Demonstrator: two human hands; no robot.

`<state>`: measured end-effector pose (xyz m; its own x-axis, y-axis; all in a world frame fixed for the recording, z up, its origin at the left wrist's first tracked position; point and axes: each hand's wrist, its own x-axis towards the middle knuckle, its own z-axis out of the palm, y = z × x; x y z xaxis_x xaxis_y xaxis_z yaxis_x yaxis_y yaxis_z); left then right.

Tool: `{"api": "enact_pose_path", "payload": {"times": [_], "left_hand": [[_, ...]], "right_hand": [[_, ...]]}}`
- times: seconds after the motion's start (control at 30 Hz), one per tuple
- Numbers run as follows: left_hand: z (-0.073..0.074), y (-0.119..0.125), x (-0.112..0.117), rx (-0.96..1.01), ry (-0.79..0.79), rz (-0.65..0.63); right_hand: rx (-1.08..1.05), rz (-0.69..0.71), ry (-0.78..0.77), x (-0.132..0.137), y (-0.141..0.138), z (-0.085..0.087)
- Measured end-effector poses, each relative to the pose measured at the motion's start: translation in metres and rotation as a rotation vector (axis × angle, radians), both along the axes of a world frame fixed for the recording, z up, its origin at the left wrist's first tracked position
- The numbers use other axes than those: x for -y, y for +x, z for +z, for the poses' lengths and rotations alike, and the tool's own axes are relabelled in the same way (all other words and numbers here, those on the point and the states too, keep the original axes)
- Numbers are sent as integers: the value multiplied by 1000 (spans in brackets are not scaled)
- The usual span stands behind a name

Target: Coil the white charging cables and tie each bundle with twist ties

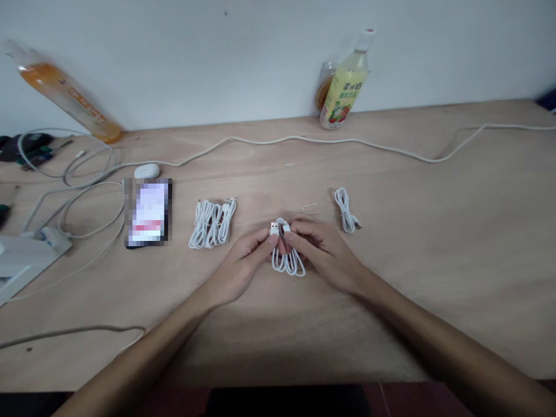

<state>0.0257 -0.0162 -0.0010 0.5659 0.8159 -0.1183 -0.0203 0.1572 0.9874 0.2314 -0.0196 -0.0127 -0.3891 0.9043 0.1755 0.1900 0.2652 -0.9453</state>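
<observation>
A white USB cable (288, 263), folded into loops, is held between both hands over the middle of the table. My left hand (252, 255) pinches it beside a USB plug at its left. On the other side, the thumb and fingers of my right hand (324, 252) are closed on it near a second white connector. Left of the hands lies a group of coiled white cables (212, 223), side by side. One more coiled white cable (345, 209) rests to the right. A thin white tie (310, 208) lies just beyond my right hand.
A phone (148, 211) and a white earbud case (146, 171) lie at left, near a power strip (30, 260) with tangled cords. An orange bottle (72, 104) and a yellow drink bottle (345, 87) lean against the wall. A long white cord (304, 138) crosses the table.
</observation>
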Motion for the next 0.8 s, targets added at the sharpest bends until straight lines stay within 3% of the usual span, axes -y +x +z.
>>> {"api": "enact_pose_path", "payload": {"times": [0.8], "left_hand": [[-1, 0, 0, -3, -19, 0]], "right_hand": [[-1, 8, 2, 1, 1, -1]]}}
